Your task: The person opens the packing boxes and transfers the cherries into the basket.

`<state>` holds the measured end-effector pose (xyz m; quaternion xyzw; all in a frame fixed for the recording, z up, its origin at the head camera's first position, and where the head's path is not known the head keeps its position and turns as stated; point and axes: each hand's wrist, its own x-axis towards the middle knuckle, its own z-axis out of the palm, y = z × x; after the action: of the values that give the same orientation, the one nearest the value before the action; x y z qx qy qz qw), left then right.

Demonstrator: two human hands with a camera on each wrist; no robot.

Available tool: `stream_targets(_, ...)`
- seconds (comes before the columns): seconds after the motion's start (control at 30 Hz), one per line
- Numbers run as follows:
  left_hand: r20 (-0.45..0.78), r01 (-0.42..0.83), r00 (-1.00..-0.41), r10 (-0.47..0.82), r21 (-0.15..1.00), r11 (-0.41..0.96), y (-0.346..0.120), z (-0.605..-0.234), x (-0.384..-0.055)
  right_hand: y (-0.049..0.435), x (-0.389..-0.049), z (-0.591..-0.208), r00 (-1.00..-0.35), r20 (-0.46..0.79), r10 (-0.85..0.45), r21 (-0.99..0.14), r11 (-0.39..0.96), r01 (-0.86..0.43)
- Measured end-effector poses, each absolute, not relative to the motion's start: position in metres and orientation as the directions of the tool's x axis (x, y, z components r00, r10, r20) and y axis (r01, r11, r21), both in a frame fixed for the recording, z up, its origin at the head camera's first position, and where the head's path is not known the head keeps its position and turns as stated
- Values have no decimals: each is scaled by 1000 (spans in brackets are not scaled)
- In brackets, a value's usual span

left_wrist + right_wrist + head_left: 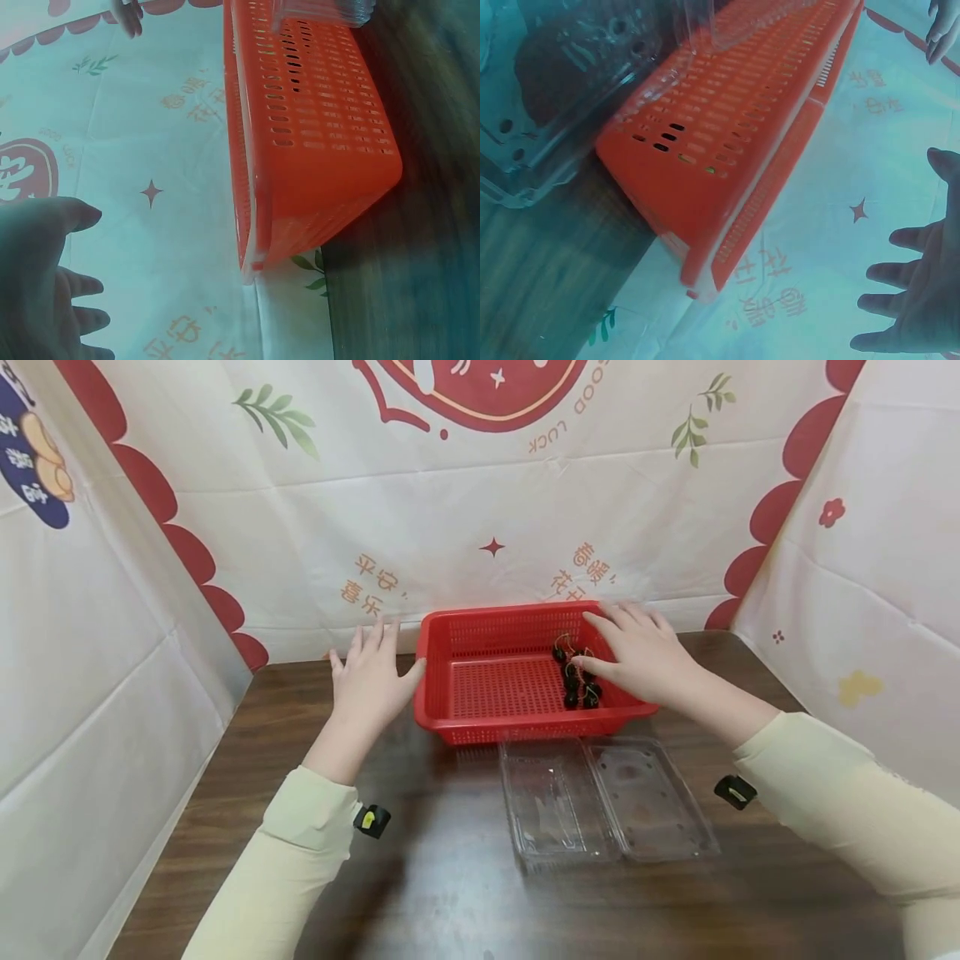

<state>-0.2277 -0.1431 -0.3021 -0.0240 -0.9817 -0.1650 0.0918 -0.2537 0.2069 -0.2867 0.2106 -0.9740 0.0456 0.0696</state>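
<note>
A red plastic basket (495,722) with slotted walls stands at the back of the table. In its right part lies a small cluster of dark cherries (572,681) with thin stems, partly hidden by my right hand (645,656). That hand hovers over the basket's right end, fingers spread; the right wrist view shows a gap between it and the basket wall (667,195). Just off the left end is my left hand (367,681), its fingers straight and apart. Neither hand holds anything. In front of the basket, a clear plastic clamshell box (551,802) lies unfolded with its lid (648,797) to the right.
The brown wooden table (450,893) is bounded by a white printed cloth (495,510) behind and at both sides. Each wrist carries a black strapped device, one at the left cuff (372,820) and one at the right (735,791).
</note>
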Motion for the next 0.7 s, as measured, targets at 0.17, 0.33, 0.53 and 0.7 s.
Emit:
stream_targets(0.17,214,112,-976,46,307,945,-151,-304,-215,214,-243,-293,-901,153,-406,-43,908,-416)
stream_targets(0.33,215,126,-975,65,283,951,-162,-305,-204,217,-232,-301,-898,143,-416,-30,905,-424)
stream_targets(0.53,161,152,-981,112,256,955,-176,-308,-193,222,-217,-310,-892,144,-429,-8,900,-435)
stream_targets(0.7,93,183,-982,164,255,949,-192,-314,-188,227,-209,-314,-889,162,-429,-7,900,-436)
